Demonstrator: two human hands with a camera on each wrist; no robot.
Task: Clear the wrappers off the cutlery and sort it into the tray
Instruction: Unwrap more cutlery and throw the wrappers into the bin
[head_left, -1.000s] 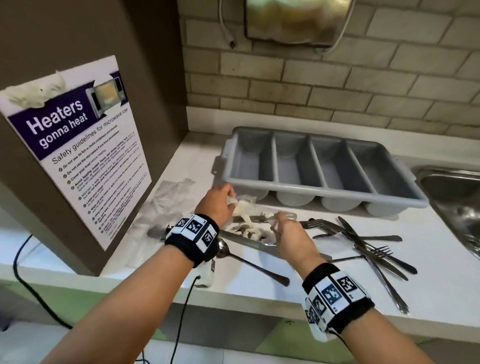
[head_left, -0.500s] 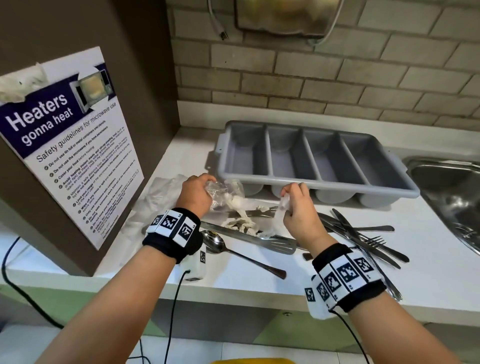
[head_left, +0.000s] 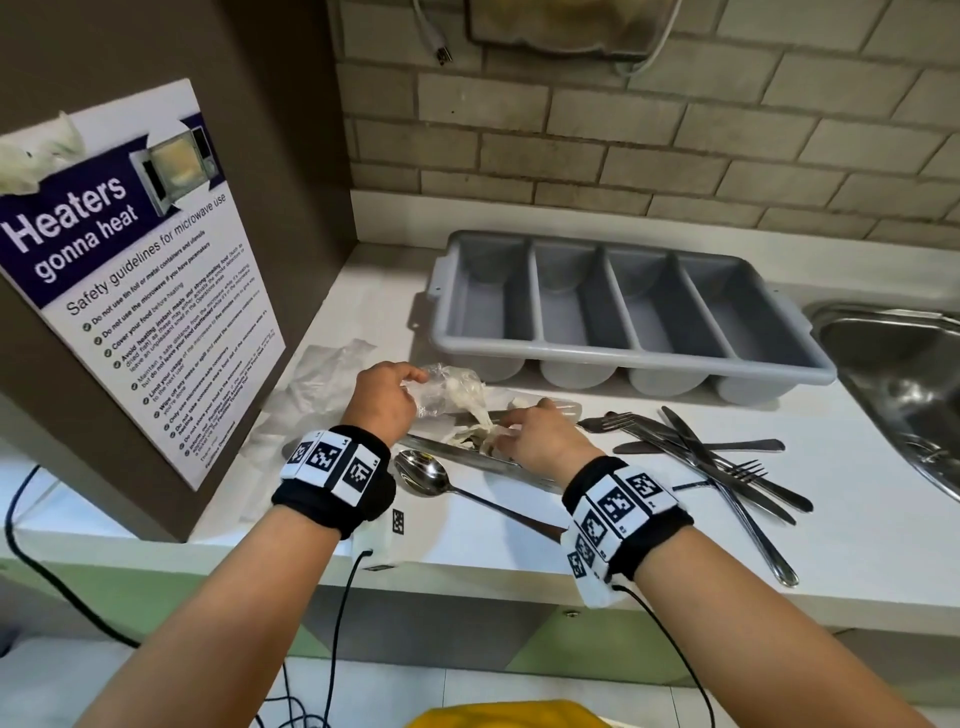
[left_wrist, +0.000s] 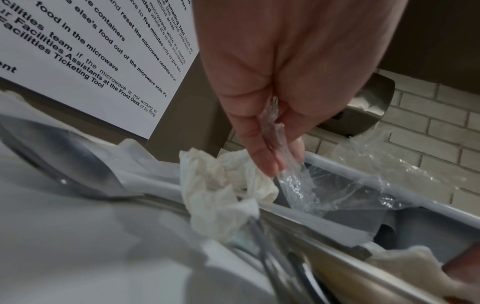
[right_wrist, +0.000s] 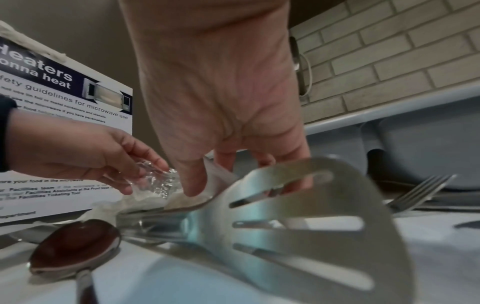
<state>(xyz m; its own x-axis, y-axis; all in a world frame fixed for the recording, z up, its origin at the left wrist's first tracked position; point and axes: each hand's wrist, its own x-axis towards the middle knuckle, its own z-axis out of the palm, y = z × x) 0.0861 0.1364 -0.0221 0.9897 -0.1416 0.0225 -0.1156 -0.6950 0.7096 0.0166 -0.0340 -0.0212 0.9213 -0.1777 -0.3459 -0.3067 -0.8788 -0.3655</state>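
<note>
My left hand (head_left: 413, 382) pinches a crumpled clear plastic wrapper (head_left: 447, 392) just above the counter, in front of the grey tray (head_left: 779, 364). The left wrist view shows the plastic wrapper (left_wrist: 298, 185) between thumb and fingers of the left hand (left_wrist: 272, 162). My right hand (head_left: 506, 427) is down on a torn white paper napkin (head_left: 480, 415) lying over a slotted spatula (right_wrist: 311, 216); thumb and fingers of the right hand (right_wrist: 207, 181) pinch the paper. A spoon (head_left: 422, 474) lies beside it. All the tray's compartments are empty.
Loose forks and knives (head_left: 701, 457) lie crossed on the white counter to the right. A steel sink (head_left: 904, 384) is at the far right. More clear plastic (head_left: 322, 374) lies at the left by a brown cabinet with a poster (head_left: 135, 291).
My right hand has come down from a raised position to the napkin on the spatula. The left hand keeps hold of the plastic wrapper and has shifted slightly right.
</note>
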